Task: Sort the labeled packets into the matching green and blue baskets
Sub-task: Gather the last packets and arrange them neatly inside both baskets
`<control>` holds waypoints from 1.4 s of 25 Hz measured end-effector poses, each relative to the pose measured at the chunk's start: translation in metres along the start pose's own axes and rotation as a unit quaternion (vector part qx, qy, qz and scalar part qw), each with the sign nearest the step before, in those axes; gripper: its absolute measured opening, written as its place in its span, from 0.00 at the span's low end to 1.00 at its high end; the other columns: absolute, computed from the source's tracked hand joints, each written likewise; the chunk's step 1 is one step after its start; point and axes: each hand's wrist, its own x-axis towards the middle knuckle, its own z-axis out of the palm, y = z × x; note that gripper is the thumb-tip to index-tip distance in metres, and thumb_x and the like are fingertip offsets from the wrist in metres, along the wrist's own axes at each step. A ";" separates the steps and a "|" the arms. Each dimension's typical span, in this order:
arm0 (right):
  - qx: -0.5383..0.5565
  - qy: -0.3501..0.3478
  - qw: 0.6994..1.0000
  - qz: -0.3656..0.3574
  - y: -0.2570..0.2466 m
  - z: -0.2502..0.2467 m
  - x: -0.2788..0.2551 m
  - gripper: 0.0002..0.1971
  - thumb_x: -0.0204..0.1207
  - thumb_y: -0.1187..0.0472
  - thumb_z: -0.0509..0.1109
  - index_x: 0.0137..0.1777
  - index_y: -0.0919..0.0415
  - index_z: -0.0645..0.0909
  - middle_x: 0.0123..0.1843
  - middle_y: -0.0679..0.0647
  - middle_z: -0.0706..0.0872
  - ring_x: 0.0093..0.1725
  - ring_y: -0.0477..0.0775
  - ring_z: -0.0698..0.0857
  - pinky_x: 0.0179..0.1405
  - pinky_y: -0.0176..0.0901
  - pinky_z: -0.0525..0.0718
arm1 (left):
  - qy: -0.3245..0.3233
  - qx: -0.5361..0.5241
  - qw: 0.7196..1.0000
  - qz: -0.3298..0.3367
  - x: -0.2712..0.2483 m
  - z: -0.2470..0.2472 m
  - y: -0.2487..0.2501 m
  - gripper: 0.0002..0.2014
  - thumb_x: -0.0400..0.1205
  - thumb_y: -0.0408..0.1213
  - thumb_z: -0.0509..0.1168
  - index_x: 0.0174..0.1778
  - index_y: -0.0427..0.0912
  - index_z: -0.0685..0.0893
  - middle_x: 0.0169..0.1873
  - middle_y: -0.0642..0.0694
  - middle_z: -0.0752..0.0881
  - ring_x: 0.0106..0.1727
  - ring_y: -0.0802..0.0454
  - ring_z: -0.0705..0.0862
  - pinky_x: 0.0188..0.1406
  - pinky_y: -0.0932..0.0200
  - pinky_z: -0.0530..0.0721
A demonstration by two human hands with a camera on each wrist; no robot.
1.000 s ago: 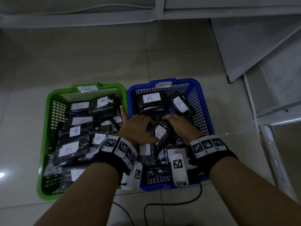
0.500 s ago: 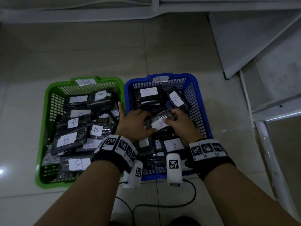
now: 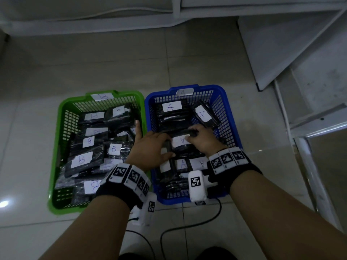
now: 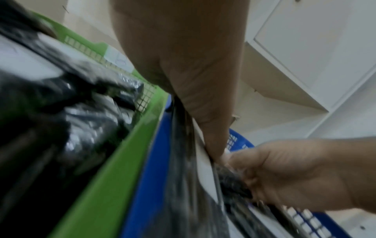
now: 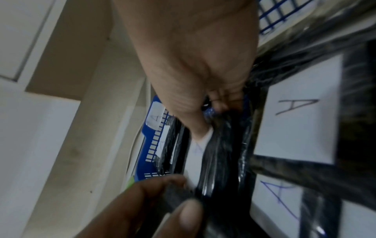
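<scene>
Two baskets stand side by side on the floor: a green basket (image 3: 62, 117) tagged B holding several black packets labeled B, and a blue basket (image 3: 228, 109) tagged A holding several packets labeled A. Both hands are inside the blue basket on one black packet labeled A (image 3: 180, 141). My left hand (image 3: 150, 147) grips its left end, with the index finger stretched over the green rim. My right hand (image 3: 201, 139) grips its right end. The left wrist view shows the thumb pinching the packet (image 4: 205, 173); in the right wrist view the packet (image 5: 215, 157) is held edge-on.
White shelving and a leaning white panel (image 3: 281, 53) stand to the back and right. A metal frame (image 3: 315, 169) runs along the right side. A black cable (image 3: 187, 228) lies on the tiles in front of the baskets.
The packet labeled A turned from tilted upright to lying crosswise between both hands and moved slightly toward the basket's back. The camera view shifted a little.
</scene>
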 end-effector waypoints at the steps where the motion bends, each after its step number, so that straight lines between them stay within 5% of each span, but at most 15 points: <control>1: -0.028 -0.031 0.999 0.002 -0.003 0.003 0.003 0.22 0.74 0.56 0.73 0.67 0.59 0.77 0.64 0.59 0.83 0.64 0.59 0.81 0.65 0.49 0.80 | 0.003 -0.017 1.000 0.003 -0.002 -0.002 -0.003 0.25 0.78 0.62 0.60 0.68 0.55 0.75 0.59 0.54 0.84 0.69 0.51 0.75 0.75 0.32 0.26; 6: -0.102 -0.116 0.988 -0.016 -0.016 -0.008 0.002 0.36 0.67 0.44 0.78 0.74 0.53 0.71 0.73 0.60 0.70 0.71 0.60 0.76 0.72 0.48 0.75 | 0.013 -0.071 0.997 -0.001 -0.008 -0.003 -0.008 0.17 0.83 0.53 0.58 0.67 0.55 0.75 0.54 0.54 0.85 0.66 0.51 0.77 0.76 0.32 0.29; 12: -0.207 -0.218 0.953 -0.018 -0.017 -0.019 -0.011 0.30 0.66 0.46 0.79 0.65 0.50 0.72 0.63 0.57 0.64 0.61 0.57 0.74 0.64 0.45 0.77 | 0.017 -0.105 0.994 -0.019 -0.007 0.008 -0.007 0.16 0.82 0.52 0.59 0.65 0.56 0.76 0.60 0.57 0.83 0.68 0.52 0.74 0.76 0.28 0.33; 16: -0.129 -0.123 0.981 -0.073 -0.011 -0.015 -0.010 0.29 0.65 0.56 0.82 0.64 0.57 0.74 0.62 0.57 0.66 0.58 0.51 0.73 0.61 0.36 0.71 | 0.034 -0.106 0.994 -0.022 -0.007 0.010 -0.010 0.15 0.81 0.52 0.59 0.62 0.55 0.77 0.59 0.57 0.82 0.67 0.54 0.76 0.76 0.29 0.31; 20: -0.071 -0.080 0.988 -0.110 -0.007 -0.012 0.000 0.26 0.66 0.60 0.81 0.63 0.56 0.75 0.65 0.60 0.75 0.59 0.53 0.78 0.59 0.43 0.77 | 0.062 -0.085 0.994 -0.012 -0.002 0.011 -0.009 0.15 0.83 0.53 0.56 0.58 0.52 0.81 0.55 0.56 0.83 0.64 0.54 0.78 0.76 0.38 0.27; 24: -0.029 -0.085 0.990 -0.113 -0.009 -0.022 0.006 0.26 0.72 0.66 0.75 0.69 0.55 0.73 0.65 0.57 0.81 0.63 0.55 0.81 0.65 0.51 0.81 | 0.091 -0.082 0.993 -0.001 0.011 0.010 -0.009 0.12 0.79 0.46 0.62 0.56 0.50 0.84 0.57 0.50 0.77 0.64 0.50 0.76 0.80 0.41 0.36; 28: -0.057 -0.166 0.982 -0.068 -0.009 -0.033 0.011 0.28 0.76 0.68 0.70 0.74 0.48 0.70 0.66 0.56 0.82 0.60 0.59 0.84 0.63 0.57 0.84 | 0.065 -0.081 0.994 0.027 0.025 0.012 -0.009 0.33 0.69 0.51 0.70 0.71 0.50 0.71 0.68 0.44 0.71 0.72 0.42 0.71 0.81 0.38 0.50; 32: -0.110 -0.217 0.967 -0.073 -0.015 -0.028 0.010 0.31 0.77 0.67 0.68 0.78 0.46 0.65 0.70 0.56 0.79 0.65 0.58 0.81 0.67 0.56 0.81 | 0.011 -0.018 0.999 0.034 0.035 0.013 0.002 0.48 0.66 0.64 0.70 0.79 0.52 0.59 0.72 0.47 0.71 0.75 0.46 0.70 0.81 0.40 0.36; 35: -0.082 -0.153 0.983 -0.054 -0.010 -0.019 0.007 0.33 0.74 0.63 0.73 0.77 0.52 0.64 0.69 0.59 0.78 0.63 0.57 0.81 0.66 0.52 0.81 | -0.023 0.056 0.998 0.017 0.042 0.017 0.011 0.48 0.68 0.66 0.66 0.80 0.50 0.55 0.67 0.46 0.78 0.71 0.45 0.75 0.79 0.38 0.29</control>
